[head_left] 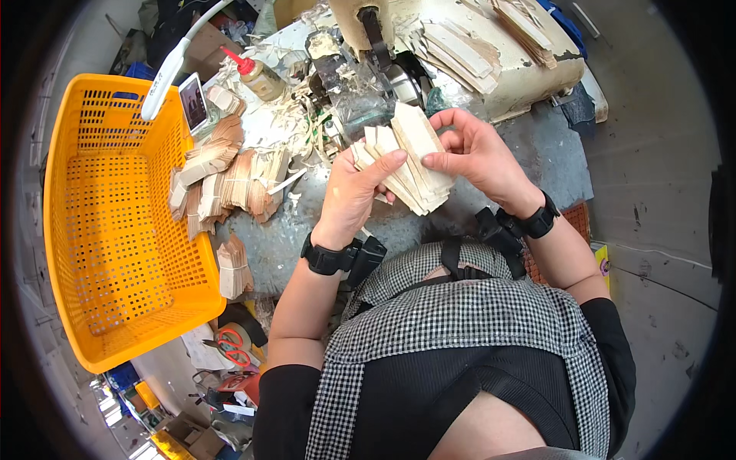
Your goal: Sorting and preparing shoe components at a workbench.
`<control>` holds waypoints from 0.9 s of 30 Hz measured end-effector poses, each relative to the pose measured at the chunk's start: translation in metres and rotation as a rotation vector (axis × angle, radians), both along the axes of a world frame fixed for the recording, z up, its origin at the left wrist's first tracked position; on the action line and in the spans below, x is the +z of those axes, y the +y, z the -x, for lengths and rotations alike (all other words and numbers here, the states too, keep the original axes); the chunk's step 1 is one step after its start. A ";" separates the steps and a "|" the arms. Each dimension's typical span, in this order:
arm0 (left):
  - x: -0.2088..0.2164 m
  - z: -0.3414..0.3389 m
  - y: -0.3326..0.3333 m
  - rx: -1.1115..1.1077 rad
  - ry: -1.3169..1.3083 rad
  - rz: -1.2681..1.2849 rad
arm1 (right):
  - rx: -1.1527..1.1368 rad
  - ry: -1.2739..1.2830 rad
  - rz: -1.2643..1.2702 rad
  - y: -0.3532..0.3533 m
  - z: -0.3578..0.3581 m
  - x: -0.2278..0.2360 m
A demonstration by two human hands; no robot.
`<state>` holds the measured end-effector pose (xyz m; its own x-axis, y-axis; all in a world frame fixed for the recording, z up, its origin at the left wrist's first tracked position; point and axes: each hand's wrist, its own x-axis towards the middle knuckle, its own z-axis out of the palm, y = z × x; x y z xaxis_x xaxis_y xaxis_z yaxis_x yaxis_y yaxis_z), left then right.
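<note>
A fanned stack of thin, flat, cream-coloured pieces (pixel 405 182) with angled ends is held over the grey worktop, in front of my body. My left hand (pixel 346 190) grips its left side, thumb on top and fingers underneath. At the other side, my right hand (pixel 481 159) has its thumb and fingers closed on the rightmost piece (pixel 416 132), which stands out above the others. The material of the pieces is hard to tell, perhaps leather or board. Just beyond my hands, a machine (pixel 366 23) has its metal working parts surrounded by pale shavings.
Tied bundles (pixel 253 184) of similar pieces lie left, beside a large yellow crate (pixel 57 230). A phone (pixel 194 105), a red-capped bottle (pixel 264 80) and a white lamp arm (pixel 167 77) stand behind them. More loose strips (pixel 464 54) rest far right. Orange-handled scissors (pixel 232 349) hang lower left.
</note>
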<state>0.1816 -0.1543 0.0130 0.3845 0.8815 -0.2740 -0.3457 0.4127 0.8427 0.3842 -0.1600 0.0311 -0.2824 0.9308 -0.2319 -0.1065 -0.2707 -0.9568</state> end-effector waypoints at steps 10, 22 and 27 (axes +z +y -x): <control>-0.002 0.005 0.000 -0.045 -0.119 -0.003 | -0.052 0.237 0.204 0.001 -0.009 -0.001; -0.003 0.005 -0.002 -0.017 -0.094 -0.029 | -0.022 0.419 0.295 0.004 -0.018 -0.004; 0.003 0.004 -0.002 -0.011 -0.059 -0.018 | -0.055 0.294 0.201 0.004 -0.019 0.004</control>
